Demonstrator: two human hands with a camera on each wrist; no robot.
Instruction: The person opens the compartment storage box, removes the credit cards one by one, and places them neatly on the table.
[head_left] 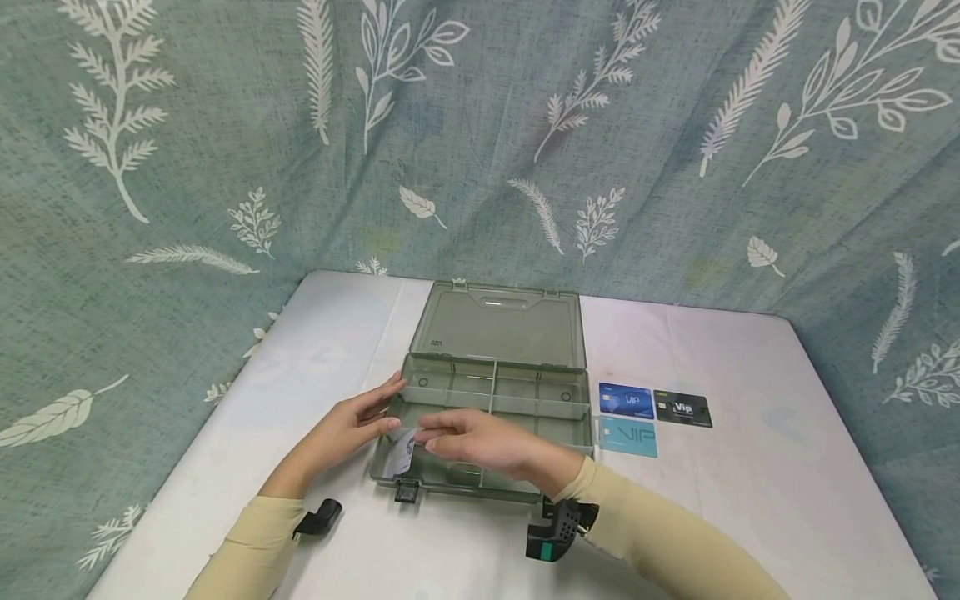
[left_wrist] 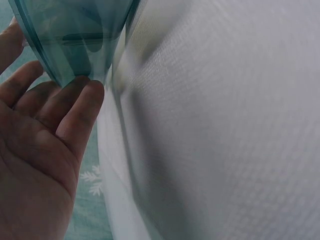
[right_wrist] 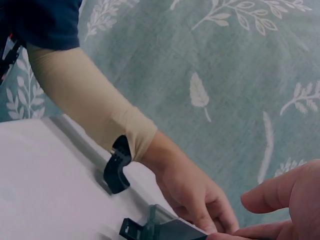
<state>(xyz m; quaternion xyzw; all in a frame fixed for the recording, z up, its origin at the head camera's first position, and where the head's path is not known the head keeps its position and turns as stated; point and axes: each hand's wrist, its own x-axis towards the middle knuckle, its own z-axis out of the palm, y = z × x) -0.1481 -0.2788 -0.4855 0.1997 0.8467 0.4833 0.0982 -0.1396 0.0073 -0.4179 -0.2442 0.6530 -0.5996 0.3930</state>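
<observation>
A translucent grey-green divided box (head_left: 540,427) lies on the table with its hinged lid (head_left: 502,325) folded back. A pale card (head_left: 400,454) stands tilted in its front left compartment. My right hand (head_left: 480,442) reaches across the box and pinches the card's upper right corner between thumb and fingers. Against the box's left side rests my left hand (head_left: 341,429), fingers loosely extended and the thumb over the rim near the card. In the left wrist view, the left fingertips (left_wrist: 92,92) touch the box wall (left_wrist: 65,60). The right wrist view shows only part of the right hand (right_wrist: 295,200).
Right of the box lie a blue VIP card (head_left: 626,401), a black Vip card (head_left: 682,408) and a teal VIP card (head_left: 628,437). A latch (head_left: 407,492) sticks out at the box's front. A leaf-patterned curtain (head_left: 480,150) surrounds the white table (head_left: 720,508).
</observation>
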